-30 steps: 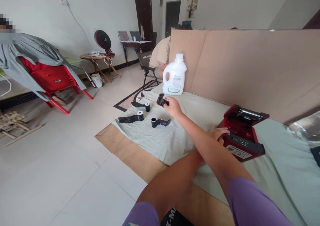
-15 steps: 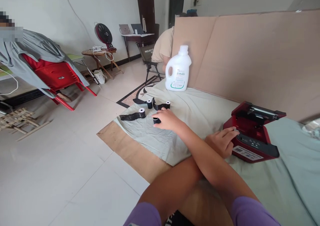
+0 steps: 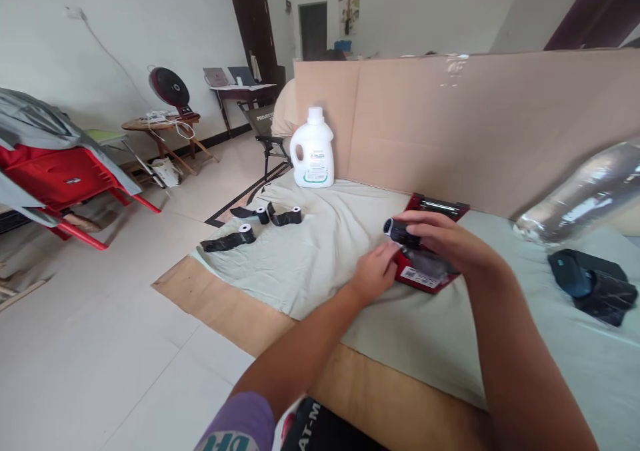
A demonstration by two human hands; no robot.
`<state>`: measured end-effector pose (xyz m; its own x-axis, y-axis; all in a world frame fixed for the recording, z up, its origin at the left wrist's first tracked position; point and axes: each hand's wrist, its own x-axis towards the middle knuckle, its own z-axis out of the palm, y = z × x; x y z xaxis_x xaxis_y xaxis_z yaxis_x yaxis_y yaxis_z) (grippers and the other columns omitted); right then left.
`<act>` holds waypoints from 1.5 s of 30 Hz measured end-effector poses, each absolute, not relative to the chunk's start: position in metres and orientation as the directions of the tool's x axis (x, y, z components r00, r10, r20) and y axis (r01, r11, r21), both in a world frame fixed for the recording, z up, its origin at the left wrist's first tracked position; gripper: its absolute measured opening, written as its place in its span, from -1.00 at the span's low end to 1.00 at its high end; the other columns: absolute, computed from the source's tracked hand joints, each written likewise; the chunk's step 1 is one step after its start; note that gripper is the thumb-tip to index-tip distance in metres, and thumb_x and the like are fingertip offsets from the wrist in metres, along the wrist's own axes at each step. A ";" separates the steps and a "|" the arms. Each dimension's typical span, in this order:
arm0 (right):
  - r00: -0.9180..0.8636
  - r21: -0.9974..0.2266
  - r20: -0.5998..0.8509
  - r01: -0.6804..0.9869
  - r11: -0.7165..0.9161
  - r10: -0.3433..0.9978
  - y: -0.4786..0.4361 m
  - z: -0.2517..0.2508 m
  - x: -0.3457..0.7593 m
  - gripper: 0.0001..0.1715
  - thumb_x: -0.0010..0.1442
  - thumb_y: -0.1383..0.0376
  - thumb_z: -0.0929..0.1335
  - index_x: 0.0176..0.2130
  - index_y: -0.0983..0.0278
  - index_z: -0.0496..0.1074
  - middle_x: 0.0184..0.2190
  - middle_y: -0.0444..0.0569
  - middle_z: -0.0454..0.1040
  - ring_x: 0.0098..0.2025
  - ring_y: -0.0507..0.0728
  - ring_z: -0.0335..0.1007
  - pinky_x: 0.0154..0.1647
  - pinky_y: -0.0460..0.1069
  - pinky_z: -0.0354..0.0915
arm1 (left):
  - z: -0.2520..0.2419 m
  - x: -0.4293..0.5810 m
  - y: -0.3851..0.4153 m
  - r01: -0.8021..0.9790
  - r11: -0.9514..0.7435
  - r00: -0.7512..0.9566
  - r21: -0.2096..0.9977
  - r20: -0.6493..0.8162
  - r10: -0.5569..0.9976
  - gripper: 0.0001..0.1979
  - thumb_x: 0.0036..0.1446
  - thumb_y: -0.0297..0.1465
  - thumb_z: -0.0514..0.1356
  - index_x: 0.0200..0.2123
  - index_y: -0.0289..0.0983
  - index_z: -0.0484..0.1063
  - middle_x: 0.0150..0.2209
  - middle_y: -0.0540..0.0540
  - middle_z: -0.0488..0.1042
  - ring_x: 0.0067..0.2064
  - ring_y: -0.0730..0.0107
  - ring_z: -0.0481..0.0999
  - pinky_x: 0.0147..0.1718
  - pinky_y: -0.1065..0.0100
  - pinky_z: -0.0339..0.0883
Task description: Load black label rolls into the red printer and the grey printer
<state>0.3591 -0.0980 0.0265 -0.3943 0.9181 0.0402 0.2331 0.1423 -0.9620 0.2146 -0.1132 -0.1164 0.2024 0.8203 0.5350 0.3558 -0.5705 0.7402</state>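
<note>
A small roll of black ribbon [image 3: 406,233], its pale core end facing left, is in my right hand [image 3: 447,238], the fingers closed over it from above. A dark strip, blurred, hangs below the roll. Under it is a red printer [image 3: 423,279] with its lid raised; my hands and the roll cover much of its inside. My left hand [image 3: 374,271] is closed at the printer's front left corner, fingertips just below the roll. Three more black ribbon rolls, a near one [image 3: 245,233] and two behind [image 3: 263,215] [image 3: 296,215], stand on the cloth with loose tails out.
A white jug [image 3: 314,151] stands on the pale green cloth [image 3: 320,258] before a cardboard panel [image 3: 400,118]. On the right lie a clear-wrapped roll [image 3: 585,188] and a dark object with black film [image 3: 595,284]. A red chair [image 3: 70,178] and a person behind the cardboard are further off.
My right hand has lifted a black ribbon roll from the cloth and carried it right, over the printer. My arms have uncrossed. The view has turned right.
</note>
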 end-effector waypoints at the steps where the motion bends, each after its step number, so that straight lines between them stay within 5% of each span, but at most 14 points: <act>1: -0.381 -0.947 0.020 0.288 0.140 0.924 -0.096 0.025 0.384 -0.58 0.05 0.08 0.42 -0.11 0.18 0.56 -0.09 0.01 0.57 -0.04 0.28 0.47 -0.10 0.10 0.39 | -0.115 0.215 -0.114 0.349 -0.596 0.231 0.723 0.551 0.802 -0.49 0.19 -0.56 0.05 0.19 -0.18 0.36 0.25 -0.10 0.38 0.26 0.14 0.38 0.29 0.17 0.24; 5: -0.299 -0.810 -0.013 0.562 0.165 0.954 -0.073 0.000 0.432 -0.63 0.17 0.16 0.35 -0.07 0.25 0.53 -0.05 0.04 0.56 -0.01 0.27 0.45 0.03 0.13 0.34 | -0.113 0.217 -0.114 0.384 -0.655 0.278 0.651 0.595 0.754 -0.42 0.16 -0.62 -0.03 0.23 -0.19 0.29 0.30 -0.11 0.31 0.30 0.25 0.32 0.29 0.19 0.22; 9: -0.196 -0.503 -0.059 0.853 0.141 0.979 -0.055 -0.024 0.424 -0.64 0.27 0.32 0.24 0.02 0.25 0.45 0.02 0.09 0.54 0.08 0.27 0.41 0.20 0.18 0.17 | -0.111 0.217 -0.116 0.432 -0.651 0.257 0.625 0.606 0.753 -0.41 0.18 -0.59 -0.02 0.28 -0.21 0.24 0.30 -0.16 0.28 0.27 0.22 0.33 0.24 0.18 0.26; 16: -0.103 -0.228 -0.088 0.970 0.081 0.991 -0.056 -0.029 0.409 -0.61 0.31 0.36 0.15 0.01 0.22 0.43 0.00 0.13 0.51 0.13 0.31 0.31 0.22 0.28 0.00 | -0.106 0.219 -0.126 0.526 -0.767 0.446 0.367 0.648 0.617 -0.45 0.14 -0.48 0.12 0.21 -0.10 0.38 0.29 -0.07 0.34 0.26 0.07 0.25 0.26 -0.02 0.13; 23: -0.110 -0.316 -0.133 0.947 0.063 0.985 -0.053 -0.032 0.408 -0.57 0.30 0.37 0.16 0.04 0.17 0.45 0.11 0.10 0.47 0.23 0.30 0.21 0.26 0.32 -0.03 | -0.103 0.226 -0.130 0.554 -0.763 0.432 0.332 0.669 0.605 -0.48 0.14 -0.44 0.14 0.19 -0.14 0.39 0.30 -0.11 0.31 0.33 0.03 0.16 0.28 -0.02 0.08; 27: -0.101 -0.432 -0.115 0.901 0.042 0.988 -0.056 -0.018 0.419 -0.62 0.28 0.31 0.23 -0.01 0.17 0.51 0.04 0.04 0.53 0.15 0.31 0.33 0.24 0.27 0.05 | -0.101 0.228 -0.132 0.543 -0.777 0.458 0.317 0.664 0.591 -0.46 0.15 -0.41 0.14 0.22 -0.15 0.35 0.25 -0.13 0.37 0.33 0.03 0.17 0.28 -0.01 0.09; 30: -0.132 -0.624 -0.012 0.775 0.095 0.991 -0.060 -0.001 0.442 -0.69 0.26 0.17 0.27 -0.19 0.22 0.57 -0.12 0.02 0.59 0.01 0.27 0.43 0.13 0.15 0.21 | -0.101 0.229 -0.134 0.553 -0.771 0.462 0.317 0.653 0.600 -0.45 0.15 -0.41 0.13 0.24 -0.16 0.32 0.25 -0.14 0.37 0.32 0.01 0.19 0.29 -0.04 0.07; 34: 0.185 -0.778 0.264 0.621 0.095 0.947 -0.057 0.003 0.460 -0.61 0.21 0.07 0.29 -0.12 0.26 0.51 -0.06 0.09 0.56 0.00 0.26 0.41 0.07 0.12 0.27 | -0.103 0.231 -0.134 0.554 -0.772 0.456 0.312 0.662 0.595 -0.43 0.15 -0.42 0.14 0.26 -0.18 0.30 0.26 -0.16 0.37 0.31 0.01 0.21 0.29 -0.04 0.07; 38: 0.313 -0.920 0.255 0.371 0.130 0.915 -0.044 -0.020 0.448 -0.54 0.17 -0.01 0.29 -0.09 0.24 0.43 -0.07 0.07 0.52 -0.05 0.21 0.41 -0.01 0.09 0.31 | -0.104 0.232 -0.134 0.560 -0.778 0.449 0.284 0.685 0.573 -0.44 0.16 -0.42 0.14 0.25 -0.20 0.30 0.25 -0.16 0.37 0.29 0.03 0.23 0.27 -0.02 0.10; 42: 0.347 -0.936 0.322 0.258 0.241 0.881 -0.047 -0.045 0.443 -0.71 0.10 0.05 0.31 -0.40 0.22 0.36 -0.35 -0.08 0.46 -0.18 0.17 0.39 -0.05 0.08 0.31 | -0.103 0.232 -0.135 0.579 -0.775 0.448 0.252 0.696 0.561 -0.46 0.17 -0.41 0.13 0.24 -0.22 0.31 0.25 -0.14 0.39 0.28 0.03 0.23 0.26 -0.02 0.13; 45: 0.308 -0.927 0.349 0.248 0.280 0.885 -0.060 -0.068 0.451 -0.78 -0.03 0.19 0.35 -0.30 0.19 0.45 -0.14 -0.04 0.47 0.00 0.23 0.37 0.09 0.14 0.28 | -0.103 0.231 -0.135 0.587 -0.778 0.448 0.225 0.710 0.543 -0.47 0.17 -0.40 0.13 0.23 -0.23 0.33 0.25 -0.13 0.40 0.29 0.01 0.23 0.26 -0.02 0.13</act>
